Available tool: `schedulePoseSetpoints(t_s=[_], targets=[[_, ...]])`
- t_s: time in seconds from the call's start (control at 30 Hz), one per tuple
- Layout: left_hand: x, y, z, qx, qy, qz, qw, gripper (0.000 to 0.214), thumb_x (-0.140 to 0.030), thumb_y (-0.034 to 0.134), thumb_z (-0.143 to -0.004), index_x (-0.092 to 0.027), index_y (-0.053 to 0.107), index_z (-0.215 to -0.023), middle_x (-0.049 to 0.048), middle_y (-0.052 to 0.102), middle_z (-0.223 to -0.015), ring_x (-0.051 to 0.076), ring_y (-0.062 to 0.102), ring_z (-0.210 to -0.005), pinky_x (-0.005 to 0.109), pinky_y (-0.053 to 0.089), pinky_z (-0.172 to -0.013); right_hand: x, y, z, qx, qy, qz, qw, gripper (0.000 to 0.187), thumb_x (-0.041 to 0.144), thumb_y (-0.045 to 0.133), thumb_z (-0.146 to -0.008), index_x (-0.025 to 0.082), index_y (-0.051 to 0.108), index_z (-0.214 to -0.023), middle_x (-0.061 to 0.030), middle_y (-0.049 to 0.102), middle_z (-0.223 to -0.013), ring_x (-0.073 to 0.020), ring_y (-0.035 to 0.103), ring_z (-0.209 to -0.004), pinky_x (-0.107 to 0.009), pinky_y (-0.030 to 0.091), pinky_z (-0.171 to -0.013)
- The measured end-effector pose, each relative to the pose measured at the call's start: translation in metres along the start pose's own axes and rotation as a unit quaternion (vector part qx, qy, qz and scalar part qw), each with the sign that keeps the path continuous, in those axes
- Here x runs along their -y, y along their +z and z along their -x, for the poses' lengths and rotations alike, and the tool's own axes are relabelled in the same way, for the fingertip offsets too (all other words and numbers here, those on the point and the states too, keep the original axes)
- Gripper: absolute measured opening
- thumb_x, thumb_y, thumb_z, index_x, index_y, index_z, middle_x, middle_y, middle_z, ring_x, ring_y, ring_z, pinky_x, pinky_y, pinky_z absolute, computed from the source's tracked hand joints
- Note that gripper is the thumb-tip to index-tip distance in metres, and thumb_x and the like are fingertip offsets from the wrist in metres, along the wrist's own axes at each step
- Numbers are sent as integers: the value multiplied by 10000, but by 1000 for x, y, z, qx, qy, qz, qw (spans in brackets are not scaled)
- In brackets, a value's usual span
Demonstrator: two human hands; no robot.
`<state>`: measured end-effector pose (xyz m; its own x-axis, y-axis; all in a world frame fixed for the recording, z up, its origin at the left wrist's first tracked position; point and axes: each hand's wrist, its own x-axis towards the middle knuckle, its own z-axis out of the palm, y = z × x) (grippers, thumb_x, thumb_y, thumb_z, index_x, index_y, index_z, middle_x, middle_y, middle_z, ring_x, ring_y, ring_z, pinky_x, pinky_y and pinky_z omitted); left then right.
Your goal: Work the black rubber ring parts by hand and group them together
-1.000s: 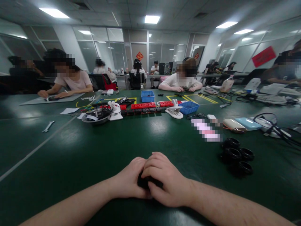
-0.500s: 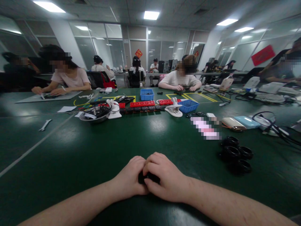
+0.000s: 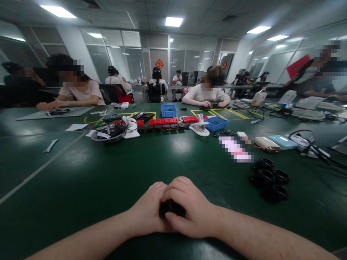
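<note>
My left hand [image 3: 148, 211] and my right hand [image 3: 189, 211] rest together on the green table [image 3: 89, 180] near its front edge. Both are curled around a small black object [image 3: 170, 207], of which only a dark sliver shows between the fingers. I cannot make out its shape. To the right of my right hand lies a cluster of several black rings [image 3: 269, 180], well apart from my fingers.
Further back stand a metal bowl [image 3: 108, 133], white clamps [image 3: 200, 127], red and black strips [image 3: 165, 123], blue bins [image 3: 169, 110], a wrench [image 3: 50, 145] at left, and phones and cables [image 3: 311, 144] at right. Other people sit at the far side.
My hands stay clasped on the black object with only slight finger shifts. The view has drifted a little.
</note>
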<state>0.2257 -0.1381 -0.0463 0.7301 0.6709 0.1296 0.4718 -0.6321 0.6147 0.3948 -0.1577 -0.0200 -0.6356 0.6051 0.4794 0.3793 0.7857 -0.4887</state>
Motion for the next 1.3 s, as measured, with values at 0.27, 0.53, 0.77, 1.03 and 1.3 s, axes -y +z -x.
schedulePoseSetpoints(t_s=[0.27,0.53,0.77,1.03,1.3], targets=[[-11,10,0,-49,-88,-32,994,276,-237,696,-605,-181,542,-827,32,568,-838,240,519,-807,404,420,-780,0,5,-3,46,144,53,987,219,288,696,-676,157,550,-774,-27,558,-801,-169,492,-761,-301,399,-685],[2,-6,-4,28,-12,26,999,398,-110,705,-521,-190,562,-884,12,580,-930,227,521,-888,346,408,-847,-3,4,-1,58,58,16,996,176,203,636,-680,165,566,-837,-26,588,-837,-163,519,-793,-292,409,-715],[12,-9,-4,57,46,9,997,452,-77,674,-550,-206,578,-972,2,565,-949,222,510,-919,335,383,-882,0,2,-1,61,-64,-38,995,254,137,409,-628,168,549,-837,-61,605,-853,-180,541,-839,-315,427,-761],[0,-5,-1,8,-16,-13,1000,541,-321,788,-543,-208,548,-1015,40,568,-1005,257,512,-903,400,422,-822,-1,2,1,29,18,-5,999,272,303,567,-734,161,571,-965,-78,574,-972,-202,503,-899,-354,407,-809],[-6,-2,-3,-19,-78,-44,996,362,-379,737,-581,-179,514,-785,30,549,-827,234,506,-784,386,422,-756,2,3,-2,62,165,42,983,263,318,680,-693,160,552,-860,-38,535,-863,-180,480,-799,-319,413,-707]])
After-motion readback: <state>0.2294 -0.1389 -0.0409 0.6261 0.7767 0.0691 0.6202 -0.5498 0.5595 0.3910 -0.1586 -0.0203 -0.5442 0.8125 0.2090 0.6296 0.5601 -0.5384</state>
